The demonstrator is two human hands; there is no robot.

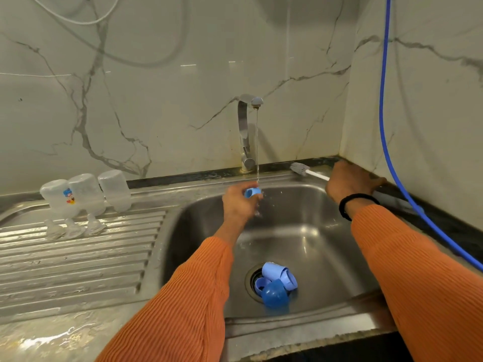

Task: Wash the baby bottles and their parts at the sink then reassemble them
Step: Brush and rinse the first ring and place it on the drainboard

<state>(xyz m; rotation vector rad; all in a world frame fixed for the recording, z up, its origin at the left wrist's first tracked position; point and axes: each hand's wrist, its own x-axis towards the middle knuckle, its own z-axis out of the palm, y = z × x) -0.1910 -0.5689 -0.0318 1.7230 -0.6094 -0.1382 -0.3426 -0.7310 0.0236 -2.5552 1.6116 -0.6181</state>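
1. Hiding most of the blue ring [253,192], the left hand [239,205] pinches it under the tap [247,131], over the sink [300,231].
2. Right hand [349,182] is curled around the brush [300,168] handle at the back rim, its fingers hidden.
3. Blue caps [277,286] pile on the drain, overlapping.

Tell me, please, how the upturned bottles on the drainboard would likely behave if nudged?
The bottles look like thin clear plastic and empty, so they are probably light. They stand neck-down on a wet, ridged drainboard, so a nudge would likely tip or slide them. Standing close together, one falling might knock the next, and once down, their round bodies could roll.
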